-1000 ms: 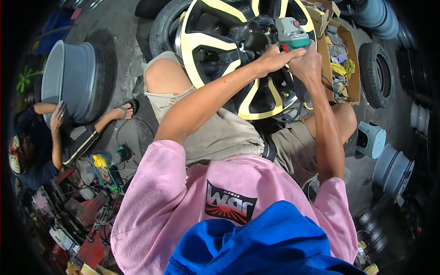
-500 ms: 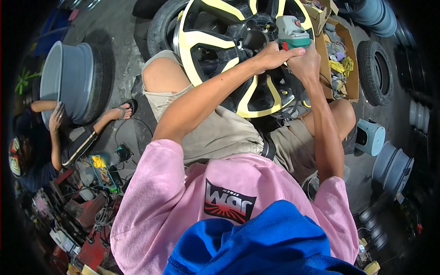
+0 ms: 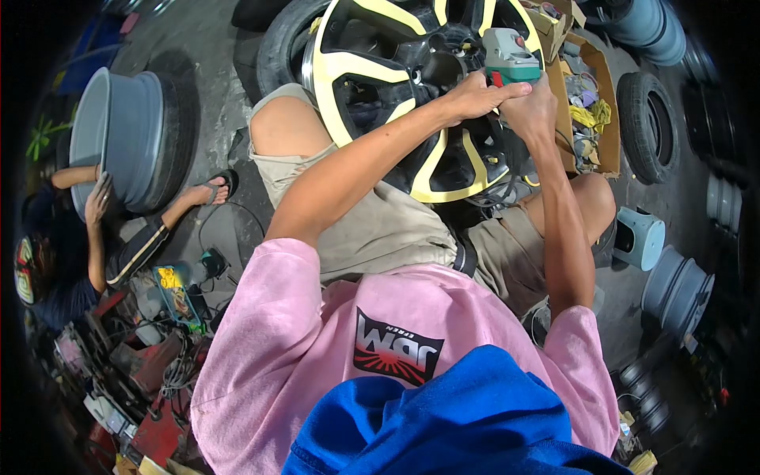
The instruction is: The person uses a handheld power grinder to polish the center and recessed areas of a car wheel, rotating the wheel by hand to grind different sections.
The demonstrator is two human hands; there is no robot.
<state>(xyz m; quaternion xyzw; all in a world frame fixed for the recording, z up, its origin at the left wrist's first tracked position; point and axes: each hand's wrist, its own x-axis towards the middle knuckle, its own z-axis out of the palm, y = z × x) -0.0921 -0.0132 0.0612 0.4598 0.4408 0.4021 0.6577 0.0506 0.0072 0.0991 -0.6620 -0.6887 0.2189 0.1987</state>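
Grip is two-handed and closed: the right hand wraps the near end of a grey-and-green power tool, while the left hand clasps its side, thumb laid across towards the right. The undersides of both hands are hidden, so how far those fingers curl cannot be told.

The tool sits over the right side of a wheel, near its edge; whether it touches the wheel is unclear. Its casing looks hard and stiff, probably weighty enough to suit two hands, perhaps slippery if dusty. The green body by the hands seems the sound place to hold. Its grey end points away from the wearer; the long axis is foreshortened, and the working end is out of sight.

The wheel, black with pale yellow spokes, lies face up beyond the lap, likely rigid and heavy, its finish open to scratches. A tyre shows past its left edge, a cardboard box stands to its right.
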